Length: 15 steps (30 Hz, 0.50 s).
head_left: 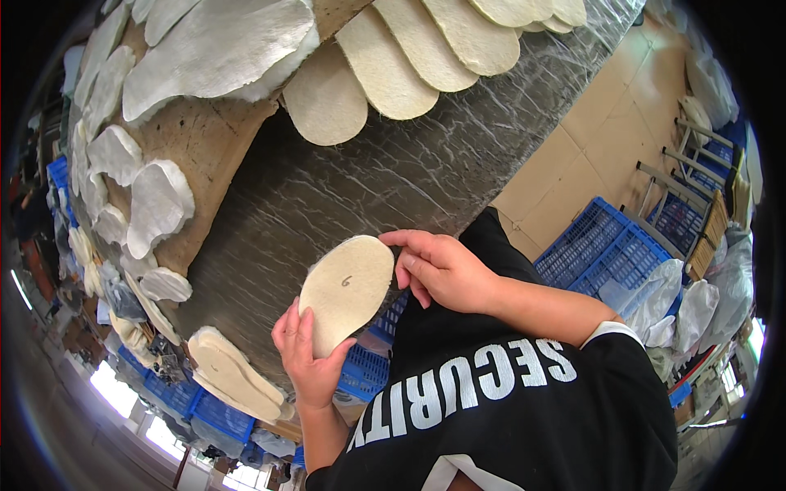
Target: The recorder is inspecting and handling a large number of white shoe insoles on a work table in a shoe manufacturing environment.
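Note:
A cream felt insole (348, 286) with a small dark handwritten mark is held up over the near side of the dark table. My left hand (311, 352) grips its lower end, thumb at the right edge and fingers at the left. At the insole's upper right, my right hand (446, 270) has its index fingertip against the rim, while its other fingers are loosely bent and apart. A thin fuzzy white layer peeks out along the insole's edge. To the left of my left hand lies a stack of similar insoles (233, 372).
The dark, plastic-covered table (368, 176) carries a fanned row of cream insoles (393, 69) at its far edge. White fleece pieces (217, 57) lie on brown board (221, 135) at left. Blue crates (602, 245) and clear plastic bags (655, 299) stand on the floor at right.

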Each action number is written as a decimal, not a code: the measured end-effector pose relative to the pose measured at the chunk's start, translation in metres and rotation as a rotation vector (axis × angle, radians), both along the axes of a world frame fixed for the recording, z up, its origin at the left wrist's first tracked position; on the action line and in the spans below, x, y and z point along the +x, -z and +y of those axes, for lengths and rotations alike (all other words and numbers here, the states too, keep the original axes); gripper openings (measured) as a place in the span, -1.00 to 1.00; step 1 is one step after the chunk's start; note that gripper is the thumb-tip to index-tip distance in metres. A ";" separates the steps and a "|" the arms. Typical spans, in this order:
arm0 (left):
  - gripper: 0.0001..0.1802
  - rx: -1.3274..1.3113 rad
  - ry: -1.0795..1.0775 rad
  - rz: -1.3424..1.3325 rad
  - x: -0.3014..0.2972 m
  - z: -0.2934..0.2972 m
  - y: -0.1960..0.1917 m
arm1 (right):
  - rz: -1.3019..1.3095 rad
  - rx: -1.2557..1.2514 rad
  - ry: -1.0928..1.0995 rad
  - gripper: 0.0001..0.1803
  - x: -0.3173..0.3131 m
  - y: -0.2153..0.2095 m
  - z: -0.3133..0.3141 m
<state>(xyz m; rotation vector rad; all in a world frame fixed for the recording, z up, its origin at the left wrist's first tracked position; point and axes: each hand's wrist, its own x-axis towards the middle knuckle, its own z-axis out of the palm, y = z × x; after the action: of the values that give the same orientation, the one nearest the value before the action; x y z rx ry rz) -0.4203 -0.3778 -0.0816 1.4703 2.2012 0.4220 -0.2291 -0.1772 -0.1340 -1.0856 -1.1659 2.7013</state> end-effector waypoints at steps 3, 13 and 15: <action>-0.10 -0.004 -0.001 0.000 0.000 0.002 0.001 | -0.028 0.045 -0.011 -0.53 0.001 -0.003 0.000; -0.13 -0.008 -0.028 -0.021 -0.019 -0.001 -0.003 | 0.159 1.249 -0.464 0.16 -0.041 -0.016 0.015; -0.15 0.005 -0.043 -0.024 -0.024 -0.004 -0.006 | 0.278 1.254 -0.605 0.18 -0.059 -0.016 0.010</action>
<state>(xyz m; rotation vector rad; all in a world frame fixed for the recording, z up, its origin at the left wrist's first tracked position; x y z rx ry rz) -0.4442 -0.3820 -0.0759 1.4149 2.2181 0.4573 -0.2885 -0.1668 -0.1178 -0.1483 -2.7282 1.5117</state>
